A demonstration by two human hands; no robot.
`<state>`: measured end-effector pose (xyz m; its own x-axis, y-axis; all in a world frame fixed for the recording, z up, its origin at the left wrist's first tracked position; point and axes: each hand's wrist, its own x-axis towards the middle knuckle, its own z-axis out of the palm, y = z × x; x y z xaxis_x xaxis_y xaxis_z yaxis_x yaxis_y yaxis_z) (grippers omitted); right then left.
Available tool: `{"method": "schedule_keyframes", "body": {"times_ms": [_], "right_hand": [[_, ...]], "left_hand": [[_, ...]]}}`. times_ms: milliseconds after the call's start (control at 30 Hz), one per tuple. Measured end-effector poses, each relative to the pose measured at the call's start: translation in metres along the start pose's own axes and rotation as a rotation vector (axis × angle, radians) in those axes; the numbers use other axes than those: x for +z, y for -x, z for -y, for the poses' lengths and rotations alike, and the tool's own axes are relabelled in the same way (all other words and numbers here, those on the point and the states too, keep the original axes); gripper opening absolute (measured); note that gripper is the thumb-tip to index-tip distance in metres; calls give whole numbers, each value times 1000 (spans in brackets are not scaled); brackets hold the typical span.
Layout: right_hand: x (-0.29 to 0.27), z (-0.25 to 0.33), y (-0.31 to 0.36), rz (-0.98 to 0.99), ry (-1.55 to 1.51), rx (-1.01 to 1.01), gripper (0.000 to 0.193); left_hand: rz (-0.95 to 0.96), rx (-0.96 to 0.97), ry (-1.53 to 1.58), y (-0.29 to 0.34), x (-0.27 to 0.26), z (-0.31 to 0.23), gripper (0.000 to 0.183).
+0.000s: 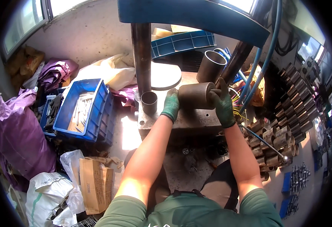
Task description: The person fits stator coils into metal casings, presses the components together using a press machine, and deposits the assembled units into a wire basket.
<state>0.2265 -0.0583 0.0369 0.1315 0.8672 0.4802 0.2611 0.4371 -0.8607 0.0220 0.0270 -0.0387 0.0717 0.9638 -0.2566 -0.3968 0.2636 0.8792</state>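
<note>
Between my two hands a thick metal cylinder (195, 95) is held on its side above the press bed (181, 123). My left hand (171, 104), in a green glove, grips its left end. Closed around its right end is my right hand (224, 107), gloved in dark green; some of its fingers overlap the end face. Whether the cylinder touches the bed, I cannot tell. A short open metal tube (149, 103) stands upright left of my left hand. Behind the cylinder, a larger tube (211, 66) stands upright, its open mouth facing up.
Two press columns (140, 56) rise to a blue crossbeam (188, 11). A round pale plate (166, 75) lies at the back left of the bed. Blue crates (79, 109) with metal pins stand left; stacked metal tubes (279, 140) fill the right. A ball-ended lever (266, 143) juts out beside my right arm.
</note>
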Motion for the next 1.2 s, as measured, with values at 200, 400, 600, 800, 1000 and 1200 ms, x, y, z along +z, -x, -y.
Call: {"method": "schedule_keyframes", "body": {"times_ms": [200,400,600,800,1000,1200], "right_hand": [[-24,-19,29,-94,-402,128,70],[-50,-52,48,-165,-357,286,63],[-55,-26,37,-85,-824,526,59],[-67,-46,32,-34,-973,531,52],[-66,-52,40,-262,-677,565,62],[-92,-53,52,-587,-688,688,54]], "left_hand": [[29,285,-316,-17,-5,22,50],[44,148,-258,33,2,-28,53],[-16,575,-872,76,-22,-50,42],[47,764,-1359,110,-46,-41,32],[-57,708,-1723,120,-36,-44,44],[-33,1149,-1306,123,13,-15,52]]}}
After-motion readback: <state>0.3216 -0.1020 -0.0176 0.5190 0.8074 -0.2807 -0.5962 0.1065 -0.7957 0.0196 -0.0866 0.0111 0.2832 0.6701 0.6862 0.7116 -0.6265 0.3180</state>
